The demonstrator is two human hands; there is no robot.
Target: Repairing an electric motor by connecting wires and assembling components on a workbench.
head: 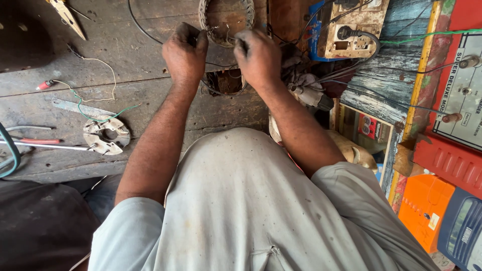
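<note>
- Presently working with both hands at the far side of a worn wooden table (pixel 125 75), arms reaching forward over a pale grey shirt.
- Left hand (pixel 185 52) closing into a tight grip, fingers curled, seeming to pinch a thin wire (pixel 218 64) that is running across to the other hand; cannot tell exactly how much of it is inside the fist.
- Right hand (pixel 258 56) also closing into a fist, pinching the other end of the same thin wire, knuckles facing the camera.
- Holding the wire stretched between the two fists, just below a round coil winding (pixel 226 20) that is lying on the table at the top edge, touching or nearly touching the fingertips.
- Lying partly hidden under the hands: a second ring-shaped piece (pixel 225 83), dark in the middle.
- Resting well apart on the left: a round metal plate with notches (pixel 107 134), with a green wire (pixel 83 108) curling above it, and a red-handled tool (pixel 37 141) beside it.
- Lying at the top left corner: pliers (pixel 68 16).
- Standing to the right of the hands: a dirty socket board with a black plug (pixel 354 31), and further right a red and white charger box (pixel 459 85).
</note>
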